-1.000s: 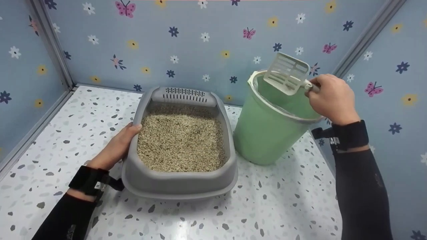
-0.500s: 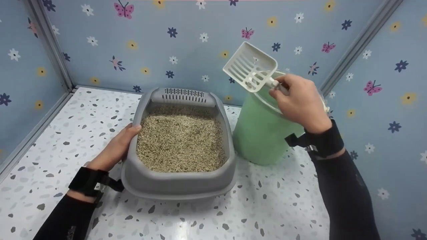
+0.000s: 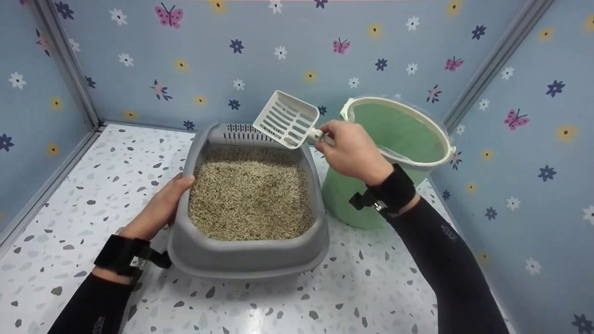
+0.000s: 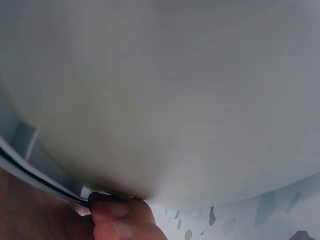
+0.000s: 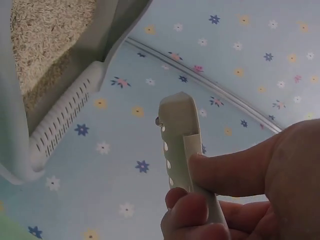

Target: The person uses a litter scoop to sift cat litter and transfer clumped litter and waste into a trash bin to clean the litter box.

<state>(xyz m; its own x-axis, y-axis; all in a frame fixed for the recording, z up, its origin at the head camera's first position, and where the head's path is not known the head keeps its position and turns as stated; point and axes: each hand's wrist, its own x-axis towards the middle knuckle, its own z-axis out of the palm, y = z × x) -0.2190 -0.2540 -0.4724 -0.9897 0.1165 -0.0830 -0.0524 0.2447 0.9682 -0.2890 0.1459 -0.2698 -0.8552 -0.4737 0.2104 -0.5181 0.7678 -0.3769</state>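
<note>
A grey litter box (image 3: 250, 257) filled with tan pellet litter (image 3: 253, 199) stands on the speckled table. My left hand (image 3: 160, 204) grips its left rim, thumb on top; in the left wrist view the fingertips (image 4: 125, 215) curl up under the rim against the outer wall. My right hand (image 3: 355, 150) pinches the handle of a pale slotted litter scoop (image 3: 287, 118), held in the air over the box's back right corner. A small bit sits in the scoop near its handle end. The right wrist view shows the scoop (image 5: 180, 120) nearly edge-on, thumb along its handle.
Right of the box stands a green bin (image 3: 343, 199) with a cream rim ring (image 3: 408, 106) and a clear liner, partly behind my right hand. Flower-patterned panels (image 3: 209, 55) with metal corner strips enclose the speckled white tabletop (image 3: 371, 297) at the back and sides.
My right hand has carried the scoop left and down, from over the bin to the box's back right corner, and the scoop has turned more face-up. My left hand keeps its grip.
</note>
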